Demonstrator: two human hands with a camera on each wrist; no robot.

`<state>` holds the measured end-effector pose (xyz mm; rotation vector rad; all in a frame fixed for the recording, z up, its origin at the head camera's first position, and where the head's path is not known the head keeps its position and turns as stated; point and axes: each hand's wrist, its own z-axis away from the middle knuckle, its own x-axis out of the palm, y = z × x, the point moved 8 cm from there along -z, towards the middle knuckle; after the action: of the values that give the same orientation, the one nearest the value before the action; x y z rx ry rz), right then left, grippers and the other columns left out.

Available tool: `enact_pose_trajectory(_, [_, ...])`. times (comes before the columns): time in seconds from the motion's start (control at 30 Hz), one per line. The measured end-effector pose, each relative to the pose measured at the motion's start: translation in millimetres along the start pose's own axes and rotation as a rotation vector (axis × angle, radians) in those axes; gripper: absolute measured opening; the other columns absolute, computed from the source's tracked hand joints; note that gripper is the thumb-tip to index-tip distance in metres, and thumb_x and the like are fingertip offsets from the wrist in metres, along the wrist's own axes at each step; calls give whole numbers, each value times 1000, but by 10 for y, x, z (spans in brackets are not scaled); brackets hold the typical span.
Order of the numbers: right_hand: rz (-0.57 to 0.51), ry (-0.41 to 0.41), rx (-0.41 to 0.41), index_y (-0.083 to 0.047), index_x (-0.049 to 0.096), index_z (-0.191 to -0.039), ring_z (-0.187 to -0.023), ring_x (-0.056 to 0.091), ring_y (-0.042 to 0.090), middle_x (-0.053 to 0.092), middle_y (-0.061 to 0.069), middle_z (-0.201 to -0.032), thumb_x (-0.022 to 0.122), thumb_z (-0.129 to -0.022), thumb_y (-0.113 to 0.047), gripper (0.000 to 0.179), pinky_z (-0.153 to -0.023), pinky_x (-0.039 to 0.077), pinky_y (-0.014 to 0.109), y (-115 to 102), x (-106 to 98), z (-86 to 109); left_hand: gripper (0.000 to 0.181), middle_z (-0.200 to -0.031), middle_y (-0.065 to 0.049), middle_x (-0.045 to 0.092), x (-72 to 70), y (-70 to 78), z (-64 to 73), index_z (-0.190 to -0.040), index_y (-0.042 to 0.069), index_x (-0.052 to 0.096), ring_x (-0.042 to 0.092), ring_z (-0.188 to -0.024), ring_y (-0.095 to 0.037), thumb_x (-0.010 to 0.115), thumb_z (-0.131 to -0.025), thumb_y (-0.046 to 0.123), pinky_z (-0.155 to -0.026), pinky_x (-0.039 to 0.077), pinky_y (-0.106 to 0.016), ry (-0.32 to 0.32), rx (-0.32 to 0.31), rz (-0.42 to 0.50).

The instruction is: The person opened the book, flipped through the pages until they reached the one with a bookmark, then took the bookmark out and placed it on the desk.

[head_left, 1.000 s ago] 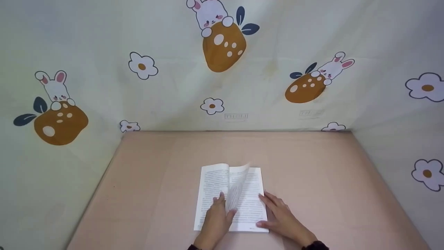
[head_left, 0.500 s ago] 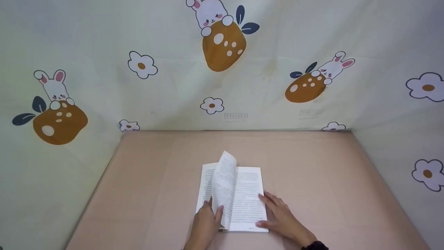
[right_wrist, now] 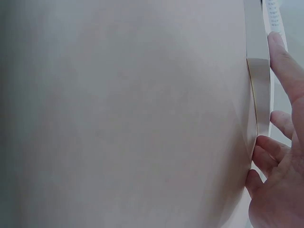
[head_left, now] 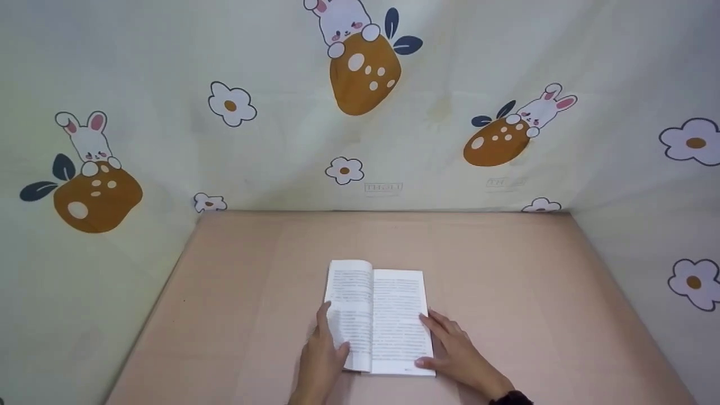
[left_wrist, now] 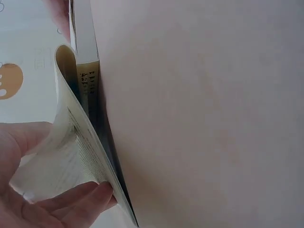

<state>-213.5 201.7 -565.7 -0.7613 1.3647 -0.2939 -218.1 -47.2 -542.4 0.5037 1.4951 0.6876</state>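
Observation:
An open paperback book point(head_left: 399, 320) lies on the table with printed text on both pages. My left hand point(head_left: 319, 354) grips the book's left side, its thumb over the left page point(head_left: 351, 306) and another finger along the outer edge. In the left wrist view, the left hand point(left_wrist: 28, 185) holds that leaf point(left_wrist: 71, 118), which curves up near the spine. On the other side, my right hand point(head_left: 464, 357) holds the right edge, thumb on the page's lower corner. In the right wrist view, several fingertips of the right hand point(right_wrist: 285, 180) touch the book's side point(right_wrist: 260, 90).
The book stands on a pinkish-beige table point(head_left: 506, 270). Behind it and at both sides hangs a pale cloth point(head_left: 281, 140) printed with rabbits, orange fruit shapes and flowers. Dark cuff fabric point(head_left: 512, 397) shows at the right wrist.
A raised leaf has swung from right to left and now lies over the left side. My left hand has moved left to the book's outer edge. The right hand stays put.

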Motion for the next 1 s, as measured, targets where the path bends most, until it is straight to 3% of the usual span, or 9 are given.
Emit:
enact_pose_trajectory(0.1, [-5, 0, -1, -9, 37, -142, -133, 29, 41, 31, 18, -147, 69, -72, -56, 90, -99, 25, 64, 3, 4, 1, 68, -116, -21, 59, -7, 23, -16, -133, 13, 45, 65, -84, -30, 74, -72, 4, -63, 53, -35, 11, 36, -38])
enact_pose_trajectory(0.23, [-8, 4, 4, -10, 38, -142, -133, 29, 40, 31, 17, -147, 69, -71, -57, 90, -100, 24, 64, 8, 5, 1, 34, -111, -21, 59, -16, 65, -22, -104, 9, 64, 64, -89, -30, 75, -72, 8, -65, 53, -36, 29, 107, -123])
enact_pose_trajectory(0.33, [-3, 10, -2, -10, 38, -142, -133, 29, 40, 32, 17, -147, 69, -71, -57, 90, -100, 25, 63, 9, 2, 1, 27, -120, -26, 55, -27, 87, -28, -96, 9, 66, 56, -108, -42, 77, -71, 12, -79, 53, -46, 30, 126, -180])
enact_pose_trajectory(0.43, [1, 11, -6, -10, 38, -142, -133, 30, 39, 32, 17, -147, 69, -71, -57, 90, -100, 25, 63, 10, 2, 1, 28, -130, -30, 46, -35, 104, -39, -93, 9, 66, 41, -121, -53, 79, -69, 15, -90, 45, -57, 29, 129, -236])
enact_pose_trajectory(0.5, [10, 14, -17, -9, 38, -141, -132, 30, 39, 32, 18, -147, 69, -72, -56, 90, -99, 26, 63, 4, -4, 5, 31, -134, -31, 42, -25, 123, -44, -95, 7, 66, 32, -126, -56, 79, -68, 16, -95, 39, -61, 30, 140, -261])
enact_pose_trajectory(0.6, [18, 19, -28, -8, 39, -141, -132, 31, 40, 33, 19, -146, 70, -72, -55, 89, -98, 27, 63, 0, -11, 12, 39, -138, -30, 38, 37, 196, -27, -107, 4, 61, 29, -129, -53, 75, -71, 8, -101, 35, -59, 14, 217, -279])
enact_pose_trajectory(0.7, [17, 12, -28, -8, 38, -141, -132, 31, 41, 32, 19, -146, 69, -73, -55, 89, -98, 26, 64, -4, -8, 19, 52, -144, -22, 35, 154, 304, 3, -123, 5, 52, 29, -134, -45, 68, -74, -4, -105, 35, -52, -48, 334, -329])
enact_pose_trajectory(0.83, [5, -13, 0, -10, 36, -142, -133, 29, 41, 30, 18, -148, 68, -74, -56, 89, -99, 23, 67, -1, 4, 12, 64, -150, -10, 30, 304, 427, 48, -129, 10, 47, 28, -138, -31, 65, -72, -11, -106, 38, -40, -156, 476, -430])
enact_pose_trajectory(1.0, [20, -16, 15, -10, 36, -143, -133, 29, 41, 30, 17, -148, 67, -73, -58, 90, -97, 23, 70, -6, -6, 3, 67, -151, -7, 29, 359, 464, 69, -130, 9, 46, 29, -139, -26, 68, -70, -10, -102, 42, -38, -219, 512, -475])
